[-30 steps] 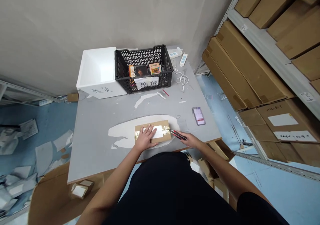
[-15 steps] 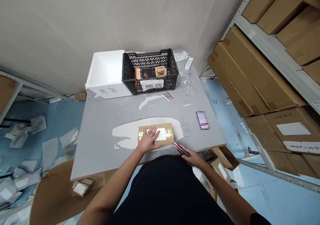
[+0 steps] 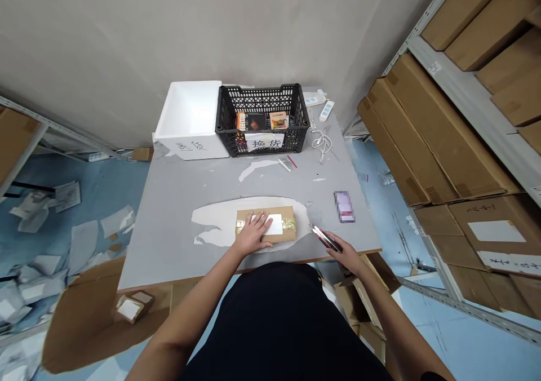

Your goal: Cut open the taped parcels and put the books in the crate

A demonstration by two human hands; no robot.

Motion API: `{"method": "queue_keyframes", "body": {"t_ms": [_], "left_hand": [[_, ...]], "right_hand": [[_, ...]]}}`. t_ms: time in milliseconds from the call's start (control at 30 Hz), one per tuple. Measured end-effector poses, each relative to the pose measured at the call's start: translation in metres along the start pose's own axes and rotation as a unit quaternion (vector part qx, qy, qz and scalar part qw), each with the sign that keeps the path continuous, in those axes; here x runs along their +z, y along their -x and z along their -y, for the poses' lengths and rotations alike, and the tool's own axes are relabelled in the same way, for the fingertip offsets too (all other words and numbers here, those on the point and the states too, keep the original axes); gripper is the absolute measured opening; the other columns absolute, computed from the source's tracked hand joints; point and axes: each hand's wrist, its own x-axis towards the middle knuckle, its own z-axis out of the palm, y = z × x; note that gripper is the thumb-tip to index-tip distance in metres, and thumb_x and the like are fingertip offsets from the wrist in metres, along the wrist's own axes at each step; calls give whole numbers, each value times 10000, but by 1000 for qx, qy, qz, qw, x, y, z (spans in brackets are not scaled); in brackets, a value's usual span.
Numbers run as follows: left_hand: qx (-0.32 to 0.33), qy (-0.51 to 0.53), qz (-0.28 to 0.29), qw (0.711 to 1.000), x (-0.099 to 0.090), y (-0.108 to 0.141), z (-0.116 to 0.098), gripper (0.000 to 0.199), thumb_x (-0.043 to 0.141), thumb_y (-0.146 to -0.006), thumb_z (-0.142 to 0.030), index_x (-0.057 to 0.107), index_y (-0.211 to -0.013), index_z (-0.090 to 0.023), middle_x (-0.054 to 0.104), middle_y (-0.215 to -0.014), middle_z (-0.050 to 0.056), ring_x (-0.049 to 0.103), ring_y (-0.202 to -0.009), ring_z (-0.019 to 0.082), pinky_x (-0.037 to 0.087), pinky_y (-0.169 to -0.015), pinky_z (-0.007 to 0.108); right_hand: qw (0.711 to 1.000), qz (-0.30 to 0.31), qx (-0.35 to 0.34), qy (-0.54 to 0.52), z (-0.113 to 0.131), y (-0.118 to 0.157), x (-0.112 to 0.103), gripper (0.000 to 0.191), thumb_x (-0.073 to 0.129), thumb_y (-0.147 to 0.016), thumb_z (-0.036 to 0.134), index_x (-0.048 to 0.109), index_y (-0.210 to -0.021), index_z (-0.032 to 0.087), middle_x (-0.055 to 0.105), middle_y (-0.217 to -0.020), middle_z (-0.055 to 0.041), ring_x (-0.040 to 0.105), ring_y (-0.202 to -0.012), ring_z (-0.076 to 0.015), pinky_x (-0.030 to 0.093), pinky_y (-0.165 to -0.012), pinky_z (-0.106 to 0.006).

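**Our two hands at the parcel, near the table's [image 3: 169, 240] front edge**
Our left hand [image 3: 252, 233] lies on the taped cardboard parcel [image 3: 285, 233], fingers [image 3: 257, 221] spread; our right hand [image 3: 345, 255] grips a utility knife [image 3: 326, 239].

Camera: worn on the person's head, tilted forward and down
Faces: a grey table [image 3: 177, 229], with a wall [image 3: 169, 37] beyond
Nearness: close above the left hand [image 3: 253, 233] and right hand [image 3: 342, 251]
Frame edges: shelves [image 3: 469, 96] right, floor [image 3: 42, 200] left, torso [image 3: 279, 330] below
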Motion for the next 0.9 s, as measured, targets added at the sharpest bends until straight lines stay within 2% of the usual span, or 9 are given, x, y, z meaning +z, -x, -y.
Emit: {"method": "queue_keyframes", "body": {"t_ms": [133, 233, 333, 500, 667, 900], "left_hand": [[-22, 3, -38, 999, 2, 5, -2, 720, 545, -858, -575, 382, -1449, -196, 387, -1506, 150, 298, -1419, 310, 156, -1164, 547], [-86, 3, -76, 993, 0, 12, -2, 585, 491, -915, -482, 423, -1421, -196, 418, -1486, 144, 330, -1403, 306, 190, -1158, 536], [-166, 16, -103, 981, -3, 23, 1, 530, 470, -928, -435, 450, -1402, -198, 441, -1467, 151, 349, -1389, 321, 200, -1149, 543], [-277, 90, -132, 948, -2, 40, 8, 558, 487, -906, -452, 444, -1406, -208, 390, -1498, 147, 330, -1397, 331, 274, -1128, 520], [-395, 217, -146, 880, 5, 45, 10, 667, 525, -873, -489, 360, -1458, -215, 394, -1498, 132, 385, -1371, 312, 364, -1093, 473], [-448, 312, -168, 820, 10, 45, 13, 771, 615, -817, -492, 330, -1475, -210, 439, -1471, 141, 438, -1335, 316, 385, -1076, 468]], "right_hand": [[996, -92, 11, 12, -7, -18, 7, 698, 669, -731, 411, 472, -1372, 219, 669, -1160, -71, 647, -1006, -240, 497, -906, -383], [985, -163, 44, 48, -8, -35, 22, 674, 617, -760, 446, 448, -1368, 210, 695, -1000, -63, 664, -850, -242, 519, -792, -385], [971, -208, 73, 90, -10, -52, 34, 610, 558, -793, 435, 453, -1351, 212, 695, -975, -72, 663, -838, -261, 506, -765, -386], [962, -242, 34, 121, -18, -77, 49, 554, 527, -802, 407, 507, -1297, 158, 616, -1153, -148, 600, -1039, -294, 463, -899, -415], [951, -256, 29, 170, -29, -97, 61, 549, 517, -817, 404, 528, -1287, 120, 587, -1132, -172, 553, -1079, -300, 416, -959, -415], [943, -270, 52, 189, -51, -119, 67, 597, 517, -808, 471, 542, -1273, 98, 605, -1144, -203, 528, -1132, -331, 391, -967, -432]]}}
